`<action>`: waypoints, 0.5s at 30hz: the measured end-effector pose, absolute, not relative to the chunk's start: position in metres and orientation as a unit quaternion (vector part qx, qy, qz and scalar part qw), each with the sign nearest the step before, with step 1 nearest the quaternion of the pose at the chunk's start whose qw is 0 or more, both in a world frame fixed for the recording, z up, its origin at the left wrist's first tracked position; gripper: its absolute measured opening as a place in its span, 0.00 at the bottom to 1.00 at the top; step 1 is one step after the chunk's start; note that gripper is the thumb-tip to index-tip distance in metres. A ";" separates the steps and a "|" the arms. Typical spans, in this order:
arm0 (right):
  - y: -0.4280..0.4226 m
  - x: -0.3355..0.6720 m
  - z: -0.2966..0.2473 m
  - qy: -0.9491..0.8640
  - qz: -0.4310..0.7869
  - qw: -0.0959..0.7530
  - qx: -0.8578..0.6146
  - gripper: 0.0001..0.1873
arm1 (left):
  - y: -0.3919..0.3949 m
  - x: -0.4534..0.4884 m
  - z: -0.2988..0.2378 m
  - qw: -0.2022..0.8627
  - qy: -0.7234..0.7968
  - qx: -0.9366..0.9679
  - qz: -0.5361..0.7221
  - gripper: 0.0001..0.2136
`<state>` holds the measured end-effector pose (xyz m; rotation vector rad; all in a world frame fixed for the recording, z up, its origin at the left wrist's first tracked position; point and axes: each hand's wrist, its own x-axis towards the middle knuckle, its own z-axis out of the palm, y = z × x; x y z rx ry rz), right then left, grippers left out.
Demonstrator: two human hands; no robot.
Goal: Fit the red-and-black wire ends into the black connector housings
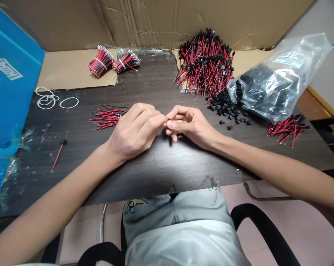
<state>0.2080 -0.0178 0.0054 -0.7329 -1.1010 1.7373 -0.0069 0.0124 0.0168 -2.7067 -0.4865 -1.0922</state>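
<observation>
My left hand (136, 129) and my right hand (187, 123) meet fingertip to fingertip over the middle of the dark table (161, 166). Both are closed in a pinch; what they grip is hidden between the fingers. A small dark piece shows under my right fingers. Just left of my left hand lies a loose fan of red and black wires (107, 118). Loose black connectors (228, 107) are scattered to the right of my right hand.
A big heap of wired connectors (205, 62) sits at the back. Two banded wire bundles (113, 62) lie back left, rubber bands (54, 99) at left, one single wire (58, 155), a plastic bag of connectors (275, 81), more wires (287, 129) at right. Cardboard walls behind.
</observation>
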 end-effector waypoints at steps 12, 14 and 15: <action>-0.015 0.210 0.004 -0.450 0.715 0.440 -0.304 0.22 | 0.010 -0.003 0.020 0.105 -0.113 -0.892 -0.425 0.12; -0.015 0.210 0.003 -0.457 0.716 0.436 -0.297 0.22 | 0.010 -0.003 0.019 0.105 -0.110 -0.895 -0.419 0.14; -0.015 0.210 0.002 -0.459 0.717 0.435 -0.294 0.21 | 0.011 -0.004 0.019 0.104 -0.109 -0.897 -0.415 0.15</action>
